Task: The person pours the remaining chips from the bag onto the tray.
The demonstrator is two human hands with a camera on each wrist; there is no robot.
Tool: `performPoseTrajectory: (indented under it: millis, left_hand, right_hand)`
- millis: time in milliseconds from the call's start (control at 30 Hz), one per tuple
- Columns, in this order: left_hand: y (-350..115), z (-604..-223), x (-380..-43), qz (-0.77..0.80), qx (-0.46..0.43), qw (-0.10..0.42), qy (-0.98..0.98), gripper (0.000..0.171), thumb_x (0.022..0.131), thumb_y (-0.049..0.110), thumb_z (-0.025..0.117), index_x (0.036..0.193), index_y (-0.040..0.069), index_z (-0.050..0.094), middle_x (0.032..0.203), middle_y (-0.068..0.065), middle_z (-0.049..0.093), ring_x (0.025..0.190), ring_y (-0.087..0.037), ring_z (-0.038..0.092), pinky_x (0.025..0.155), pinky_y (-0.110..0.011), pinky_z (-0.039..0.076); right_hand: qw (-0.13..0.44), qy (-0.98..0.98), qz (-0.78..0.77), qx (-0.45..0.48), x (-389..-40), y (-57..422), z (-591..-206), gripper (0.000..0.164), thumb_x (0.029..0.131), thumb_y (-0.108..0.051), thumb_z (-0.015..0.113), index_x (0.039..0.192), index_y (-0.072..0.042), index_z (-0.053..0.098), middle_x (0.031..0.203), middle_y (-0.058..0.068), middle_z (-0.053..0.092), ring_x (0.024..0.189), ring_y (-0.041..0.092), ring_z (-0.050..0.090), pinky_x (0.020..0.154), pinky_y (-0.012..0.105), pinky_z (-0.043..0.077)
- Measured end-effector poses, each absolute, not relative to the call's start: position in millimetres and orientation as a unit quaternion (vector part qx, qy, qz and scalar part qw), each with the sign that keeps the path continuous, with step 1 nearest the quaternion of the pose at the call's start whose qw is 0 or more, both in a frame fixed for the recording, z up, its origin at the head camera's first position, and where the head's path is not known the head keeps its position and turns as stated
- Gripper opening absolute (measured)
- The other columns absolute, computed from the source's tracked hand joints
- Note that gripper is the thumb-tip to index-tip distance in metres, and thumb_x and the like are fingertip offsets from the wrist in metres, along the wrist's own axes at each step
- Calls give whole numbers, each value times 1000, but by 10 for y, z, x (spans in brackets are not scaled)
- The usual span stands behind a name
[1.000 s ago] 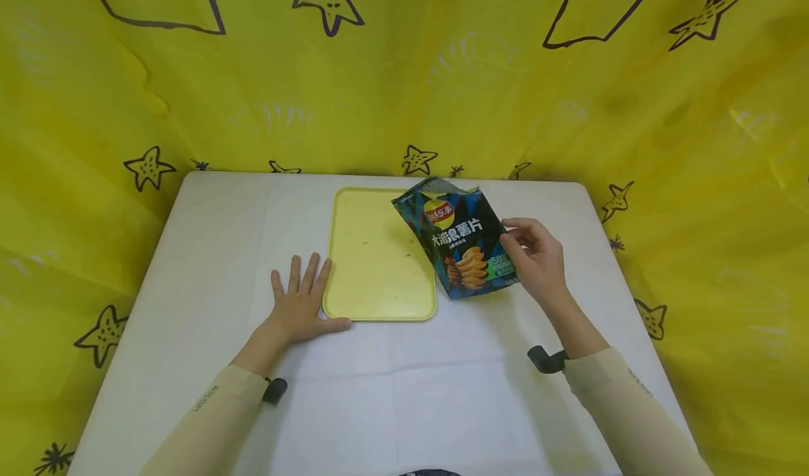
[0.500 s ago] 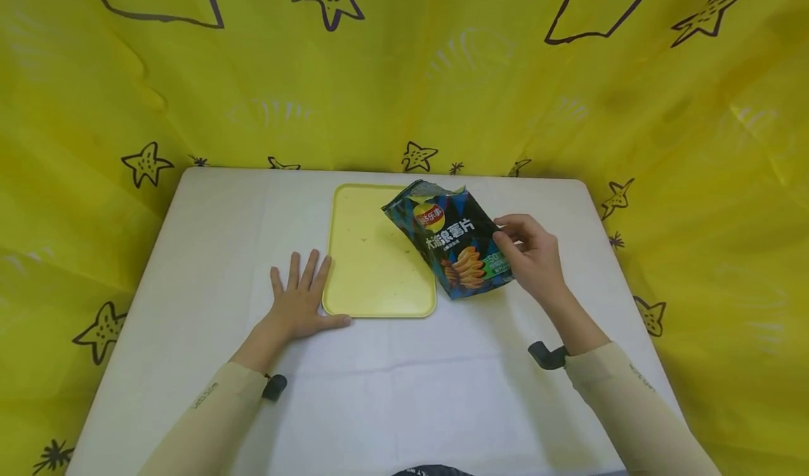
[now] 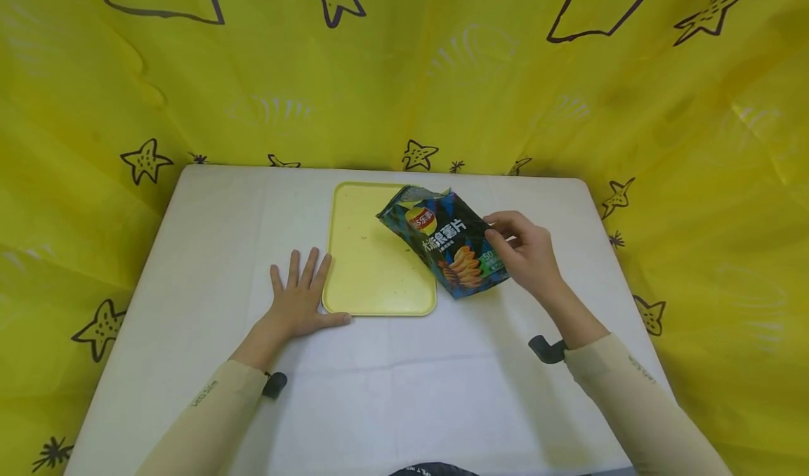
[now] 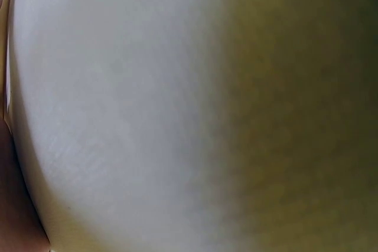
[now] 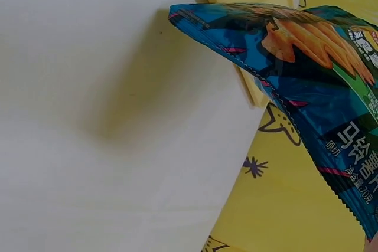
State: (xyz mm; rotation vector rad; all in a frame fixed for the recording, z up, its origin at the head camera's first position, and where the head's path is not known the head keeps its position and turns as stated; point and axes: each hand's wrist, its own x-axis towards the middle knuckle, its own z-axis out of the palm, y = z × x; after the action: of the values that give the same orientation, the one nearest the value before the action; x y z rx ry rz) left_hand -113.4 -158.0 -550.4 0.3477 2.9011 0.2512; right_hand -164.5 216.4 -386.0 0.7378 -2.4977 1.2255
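Note:
In the head view my right hand point(image 3: 527, 251) pinches the right edge of a dark blue bag of potato chips point(image 3: 449, 244). The bag tilts with its torn-looking top end toward the upper left, above the right side of a yellow tray point(image 3: 379, 300). Small crumbs dot the tray. My left hand point(image 3: 297, 307) lies flat with spread fingers beside the tray's lower left edge, its thumb close to the near rim. The right wrist view shows the chip bag point(image 5: 295, 57) held off the table, casting a shadow; hardly any of the hand appears there. The left wrist view is mostly blurred cloth.
A white cloth point(image 3: 404, 399) covers the table. Yellow curtains point(image 3: 392, 76) with drawn stars hang close around its back and sides. At the bottom edge of the head view shows part of a dark round thing point(image 3: 432, 470) with light lettering.
My right hand has moved slightly left with the chip bag, whose top end has dipped left and down over the tray. The left hand stays in place.

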Motion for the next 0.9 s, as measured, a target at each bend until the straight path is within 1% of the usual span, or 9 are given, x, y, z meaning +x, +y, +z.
performPoseTrajectory:
  millis: [100, 233, 300, 500, 733, 900]
  left_hand:
    - [-1579, -5504, -1134, 82, 117, 106, 984, 123, 59, 93, 30, 147, 17, -9, 153, -10, -14, 134, -39, -20, 94, -68, -14]
    - [-1574, -5499, -1139, 76, 113, 111, 984, 123, 58, 93, 29, 147, 17, -9, 153, -9, -14, 134, -39, -20, 95, -68, -13]
    - [-1569, -5497, -1141, 75, 112, 113, 984, 123, 58, 93, 29, 148, 18, -9, 153, -9, -14, 134, -39, -20, 95, -67, -13]
    - [-1558, -5471, -1139, 79, 112, 114, 984, 123, 59, 92, 31, 148, 17, -8, 153, -10, -13, 135, -40, -19, 95, -68, -13]
    - [-1562, -5443, -1133, 86, 113, 114, 983, 123, 59, 92, 32, 148, 17, -8, 153, -11, -12, 134, -40, -19, 95, -68, -12]
    - [-1567, -5445, -1135, 89, 116, 113, 983, 123, 59, 92, 33, 148, 17, -8, 153, -11, -11, 135, -40, -18, 95, -68, -12]
  right_hand:
    - [127, -864, 412, 260, -1715, 2208, -3945, 21, 84, 2, 62, 105, -3, 62, 89, 9, 65, 71, 17, 58, 54, 20, 45]
    - [117, -869, 405, 260, -1821, 2276, -4086, 22, 87, -8, 62, 108, -13, 63, 90, 1, 66, 73, 9, 58, 55, 20, 46]
    - [112, -871, 402, 260, -1838, 2278, -4096, 21, 87, -11, 62, 108, -15, 63, 91, -1, 66, 73, 8, 57, 55, 20, 46]
    - [99, -874, 394, 266, -1852, 2250, -4058, 20, 89, -16, 61, 108, -17, 63, 92, -4, 65, 73, 7, 57, 56, 22, 48]
    - [92, -884, 361, 281, -1874, 2212, -3980, 20, 89, -15, 59, 109, -15, 62, 93, -3, 66, 75, 7, 58, 58, 23, 49]
    - [88, -890, 338, 293, -1893, 2200, -3945, 20, 89, -17, 60, 109, -17, 62, 93, -4, 66, 75, 6, 58, 58, 24, 50]
